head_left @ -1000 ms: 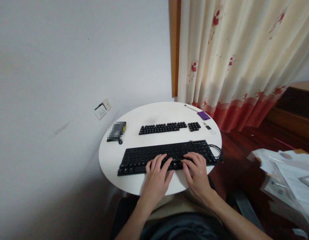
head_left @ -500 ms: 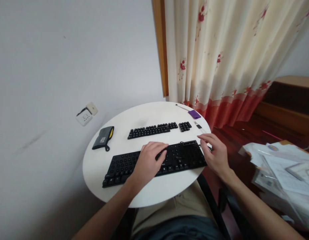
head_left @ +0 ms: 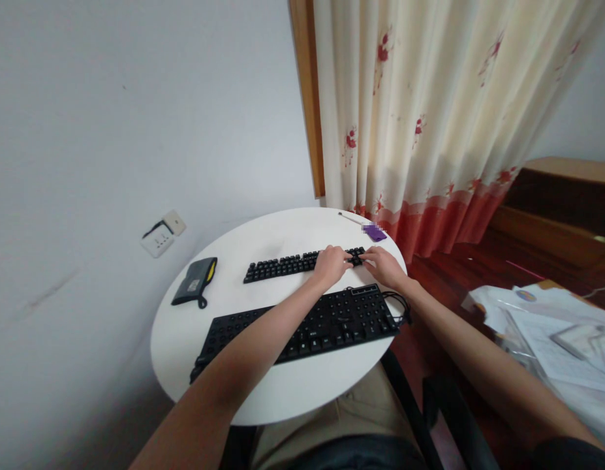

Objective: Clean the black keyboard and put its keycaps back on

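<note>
A small block of loose black keycaps (head_left: 356, 252) lies on the white round table, with both hands at it. My left hand (head_left: 332, 264) reaches over from the left, its bent fingers closed on the block's near side. From the right, my right hand (head_left: 382, 264) has its thumb and fingertips on the keycaps at the other edge. The longer block of keycaps (head_left: 277, 266) extends leftward, partly covered by my left hand. Nearer me is the black keyboard (head_left: 341, 323), with bare key posts over much of it and my left forearm crossing above.
A grey pouch with a yellow edge (head_left: 194, 281) lies on the left of the round table (head_left: 277, 401). A purple cloth (head_left: 374, 232) and a thin brush (head_left: 350, 217) are at the far right. Black cable (head_left: 397, 303) is bunched beside the keyboard. Wall and curtain stand behind.
Both hands have moved forward, from over the keyboard and its right end to the small block of keycaps behind it. The view has shifted slightly.
</note>
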Tool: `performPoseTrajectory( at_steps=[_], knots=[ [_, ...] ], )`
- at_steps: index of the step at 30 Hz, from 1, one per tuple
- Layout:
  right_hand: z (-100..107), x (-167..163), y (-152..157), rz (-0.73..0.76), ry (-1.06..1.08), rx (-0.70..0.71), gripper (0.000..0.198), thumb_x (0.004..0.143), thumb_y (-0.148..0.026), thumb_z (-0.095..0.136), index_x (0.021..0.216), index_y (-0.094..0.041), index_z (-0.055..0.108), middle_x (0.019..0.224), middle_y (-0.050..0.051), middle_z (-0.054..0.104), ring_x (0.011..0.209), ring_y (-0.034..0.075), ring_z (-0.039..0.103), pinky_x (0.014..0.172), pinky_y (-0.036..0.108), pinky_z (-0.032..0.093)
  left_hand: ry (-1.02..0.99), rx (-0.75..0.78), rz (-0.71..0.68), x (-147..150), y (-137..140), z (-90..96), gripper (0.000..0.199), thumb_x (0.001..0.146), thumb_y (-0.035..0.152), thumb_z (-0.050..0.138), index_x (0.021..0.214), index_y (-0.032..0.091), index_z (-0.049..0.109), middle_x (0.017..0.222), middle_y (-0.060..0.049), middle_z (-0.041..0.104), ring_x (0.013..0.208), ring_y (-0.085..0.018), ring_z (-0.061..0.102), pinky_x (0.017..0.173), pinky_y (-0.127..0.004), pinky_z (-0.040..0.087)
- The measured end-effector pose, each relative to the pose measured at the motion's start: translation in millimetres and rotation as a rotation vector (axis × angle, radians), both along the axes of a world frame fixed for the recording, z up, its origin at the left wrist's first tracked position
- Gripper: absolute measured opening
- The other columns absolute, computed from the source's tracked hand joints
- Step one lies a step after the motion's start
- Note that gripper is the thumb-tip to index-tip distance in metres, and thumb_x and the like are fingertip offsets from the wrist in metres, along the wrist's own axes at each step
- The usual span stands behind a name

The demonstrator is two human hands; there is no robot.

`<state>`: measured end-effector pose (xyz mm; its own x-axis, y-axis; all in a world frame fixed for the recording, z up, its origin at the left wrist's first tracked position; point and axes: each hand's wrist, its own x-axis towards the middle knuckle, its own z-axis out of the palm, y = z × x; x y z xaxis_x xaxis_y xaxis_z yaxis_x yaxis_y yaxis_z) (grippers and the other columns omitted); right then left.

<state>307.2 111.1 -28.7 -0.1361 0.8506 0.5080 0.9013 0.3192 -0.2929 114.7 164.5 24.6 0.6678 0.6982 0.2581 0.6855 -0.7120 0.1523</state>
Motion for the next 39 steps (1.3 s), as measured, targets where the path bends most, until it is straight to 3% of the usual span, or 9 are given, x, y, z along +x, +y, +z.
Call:
performPoseTrajectory(
  at_steps=[10,16,32,39],
  knots=[
    [-27,-2,12,-0.039,0.009,0.13,0.026,0.093,-0.02,0.058,0.111,-0.023,0.076,0.1,0.008,0.062,0.097,0.024,0.056,0.086,0.037,0.05,0.025,0.08,0.008,10,0,-26.5,0.022,0.089,0.032,0.067,0.107,0.024,0.077,0.107,-0.009,0.068,0.109,-0.027,0.055,0.094,-0.039,0.043],
    [-31,1,13,-0.02,-0.013,0.114,0.027,0.092,-0.022,0.06,0.112,-0.027,0.076,0.099,0.007,0.061,0.095,0.023,0.055,0.086,0.039,0.051,0.039,0.095,-0.003,9,0,-33.3,0.021,0.09,0.032,0.066,0.108,0.025,0.076,0.107,-0.008,0.066,0.11,-0.027,0.052,0.093,-0.039,0.041],
    [-26,-1,8,0.024,-0.022,0.126,0.017,0.09,-0.021,0.065,0.097,-0.027,0.079,0.101,0.005,0.061,0.097,0.023,0.053,0.087,0.038,0.05,0.035,0.051,-0.048,4,6,-28.5,0.017,0.091,0.027,0.064,0.096,0.025,0.079,0.102,-0.007,0.073,0.104,-0.024,0.06,0.093,-0.036,0.045],
    [-29,2,11,0.106,0.024,0.121,0.014,0.09,-0.022,0.065,0.092,-0.026,0.078,0.101,0.005,0.064,0.096,0.022,0.054,0.085,0.037,0.048,0.038,0.024,-0.029,10,2,-27.8,0.016,0.09,0.025,0.065,0.094,0.021,0.079,0.098,-0.012,0.074,0.109,-0.028,0.062,0.097,-0.04,0.045]
  ],
)
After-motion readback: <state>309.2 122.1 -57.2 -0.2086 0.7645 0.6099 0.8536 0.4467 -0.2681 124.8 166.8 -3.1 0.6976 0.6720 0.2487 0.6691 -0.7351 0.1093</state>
